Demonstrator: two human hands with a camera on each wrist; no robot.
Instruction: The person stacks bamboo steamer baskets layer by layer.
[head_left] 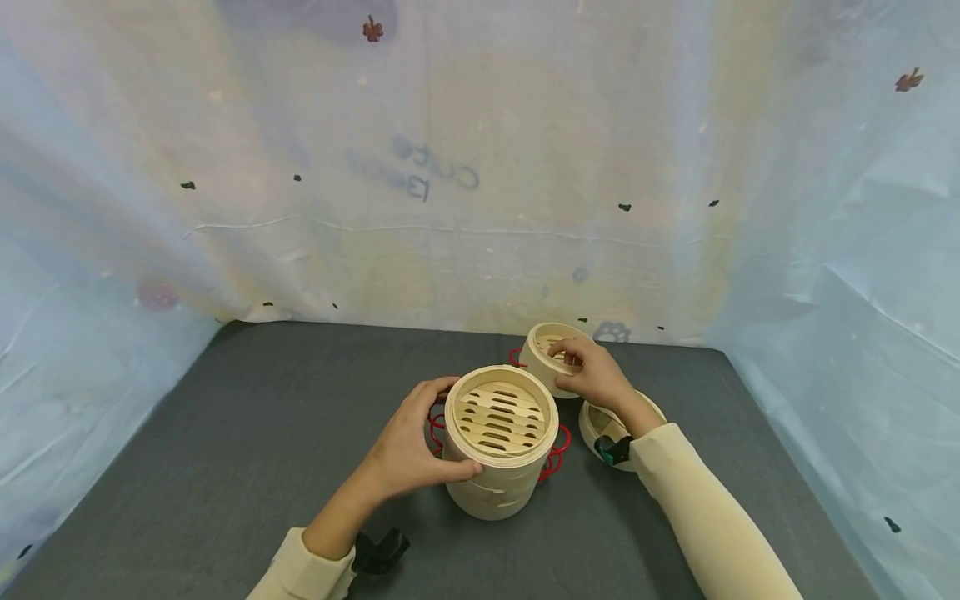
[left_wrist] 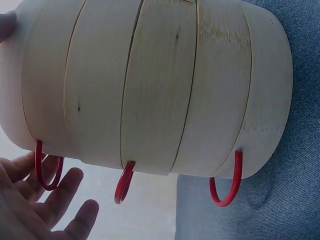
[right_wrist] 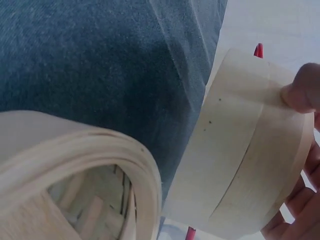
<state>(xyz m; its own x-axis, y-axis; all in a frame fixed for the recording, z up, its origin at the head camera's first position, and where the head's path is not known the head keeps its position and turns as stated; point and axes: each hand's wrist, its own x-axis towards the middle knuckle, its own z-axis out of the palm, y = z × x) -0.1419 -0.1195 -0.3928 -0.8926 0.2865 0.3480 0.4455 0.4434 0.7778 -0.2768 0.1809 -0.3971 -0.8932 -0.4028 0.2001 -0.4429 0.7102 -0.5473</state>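
A tall stack of bamboo steamer baskets point(head_left: 491, 487) stands in the middle of the table, its slatted top tier facing up. My left hand point(head_left: 412, 437) holds the stack near its top, thumb on the front rim and fingers round the left side. Red ring handles point(left_wrist: 235, 187) stick out from the tiers in the left wrist view. Behind the stack, to the right, sits a shorter bamboo steamer point(head_left: 534, 358). My right hand point(head_left: 597, 375) grips its rim, with the thumb against the outer wall point(right_wrist: 240, 140) and the fingers over the slatted top.
Under the right forearm lies a round bamboo lid point(head_left: 589, 425), its woven inside turned up. A dark grey cloth covers the table point(head_left: 225, 467). A pale plastic sheet point(head_left: 487, 167) rises along the back and both sides.
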